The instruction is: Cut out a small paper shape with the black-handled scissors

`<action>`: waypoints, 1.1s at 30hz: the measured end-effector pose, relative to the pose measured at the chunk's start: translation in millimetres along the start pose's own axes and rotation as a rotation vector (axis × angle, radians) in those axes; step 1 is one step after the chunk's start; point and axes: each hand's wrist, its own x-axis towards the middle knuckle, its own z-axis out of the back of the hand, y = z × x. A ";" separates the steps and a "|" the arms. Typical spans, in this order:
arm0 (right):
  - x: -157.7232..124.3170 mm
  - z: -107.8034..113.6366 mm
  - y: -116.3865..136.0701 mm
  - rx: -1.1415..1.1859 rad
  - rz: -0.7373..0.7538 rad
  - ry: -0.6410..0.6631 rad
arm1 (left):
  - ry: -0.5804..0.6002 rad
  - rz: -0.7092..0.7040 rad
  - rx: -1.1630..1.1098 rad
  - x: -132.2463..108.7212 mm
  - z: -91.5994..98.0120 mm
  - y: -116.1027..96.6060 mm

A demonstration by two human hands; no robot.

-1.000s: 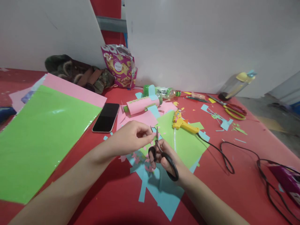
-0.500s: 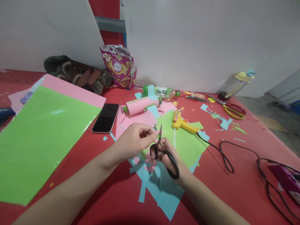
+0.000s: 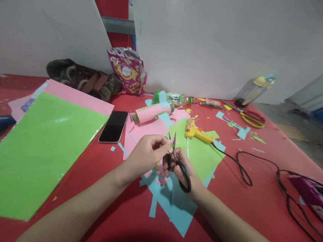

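My right hand (image 3: 180, 164) grips black-handled scissors (image 3: 185, 176), their blades parted and pointing away from me. Between the thumb and fingertips of my left hand (image 3: 150, 151) is a small piece of pink paper (image 3: 172, 144), right at the blades. Most of that piece is hidden by the fingers and the scissors. Below both hands lie blue paper (image 3: 183, 211), pink scraps (image 3: 161, 179) and a green sheet (image 3: 204, 158). A yellow glue gun (image 3: 199, 135) rests on the green sheet, just beyond my right hand.
Left are a phone (image 3: 113, 127) and a large green sheet (image 3: 50, 144). Behind the hands lie a pink-wrapped roll (image 3: 150, 113), a green-capped bottle (image 3: 178, 98) and a snack bag (image 3: 128, 72). Larger scissors (image 3: 252, 119), a tumbler (image 3: 253, 90) and a black cable (image 3: 264, 153) are on the right.
Both hands have shifted very slightly, the left a little down and to the right. The scissors have moved a touch with the right hand. Everything else stays where it was.
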 end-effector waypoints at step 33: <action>-0.5 -6.1 4.3 -0.014 -0.071 -0.160 | -0.104 -0.059 -0.042 -0.8 -7.1 3.4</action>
